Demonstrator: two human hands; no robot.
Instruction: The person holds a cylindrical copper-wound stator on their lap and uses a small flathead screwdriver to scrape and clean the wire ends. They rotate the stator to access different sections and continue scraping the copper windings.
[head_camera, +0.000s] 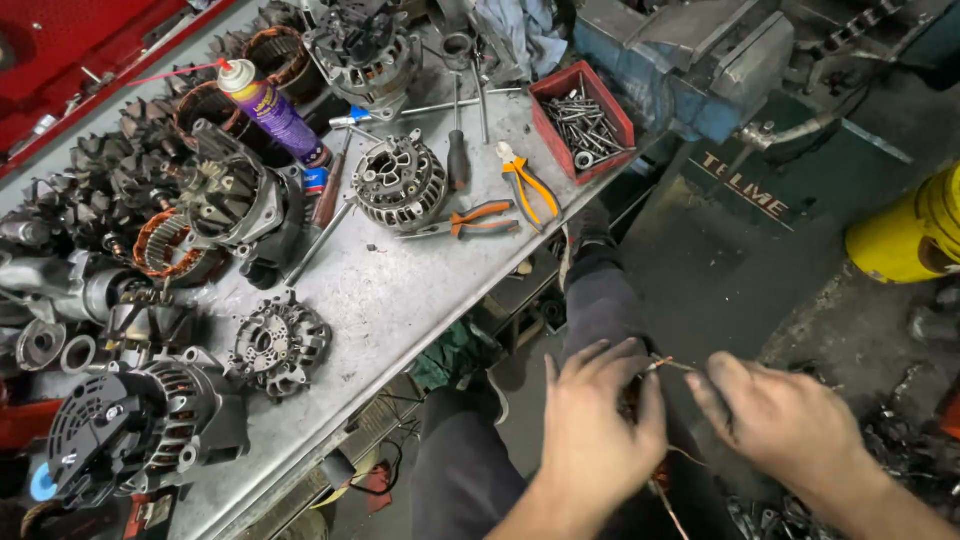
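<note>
Both hands were down off the bench, over the person's lap, working on a bit of thin copper wire. The left hand had its fingers curled in with the tips pinched on one end of the wire, and the right hand had thumb and forefinger closed on the other end, so the short stretch ran between the two hands, just above the dark trouser leg. The wire looked bare, orange-brown and kinked, with a brighter tip near the left fingertips. Another thin strand hung below the left wrist; couldn't tell if it was the same piece.

The metal workbench was well apart from the hands, up and to the left. On it: a finned alternator housing near the middle, orange-handled pliers just beside it, and yellow-handled cutters closer to the right edge. A red bin of bolts sat at the far right corner, next to a blue vise. A purple spray can lay tilted toward the far edge, and a black alternator sat at the near left corner, with a rectifier plate beside it.
</note>
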